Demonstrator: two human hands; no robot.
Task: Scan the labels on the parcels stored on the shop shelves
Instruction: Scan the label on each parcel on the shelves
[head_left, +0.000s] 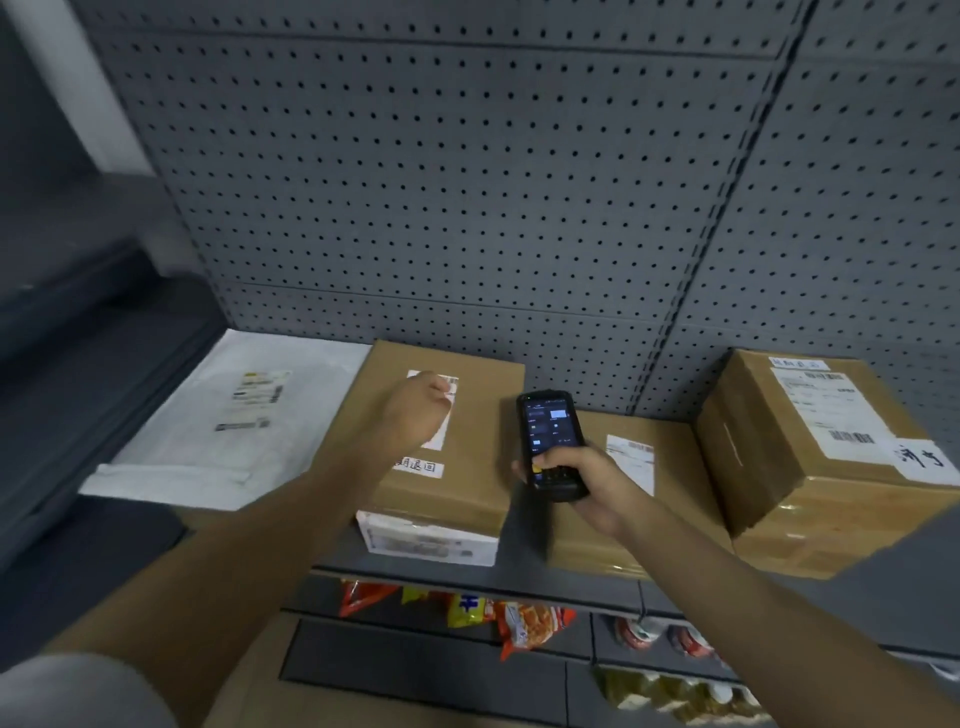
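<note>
On a grey shelf (467, 574) backed by dark pegboard (467, 182), several parcels lie side by side. At the far left is a flat white mailer (197, 431) with a printed label (254, 400) on top. Next to it sits a brown box (462, 431), with a white label (441, 415) on its top, a small strip of Chinese characters nearer the front, and another white label across its front edge. The left hand (415, 410) rests over this box with its fingers curled into a loose fist on the top label; whether they pinch anything I cannot tell. To the right of that box, the right hand (582, 483) wraps its grip round a black handheld scanner (550, 441), thumb on the keypad, the lit screen tilted up toward the camera. The scanner hovers above a low flat box (670, 467), which carries its own white label (631, 462) beside the hand. At the far right stands a taller taped box (821, 457), with a shipping label (826, 410) on top and a handwritten white tag at its near corner. Below the shelf hang bright snack packets (519, 623), orange and yellow, with round containers and more goods, blurred, to their right.
</note>
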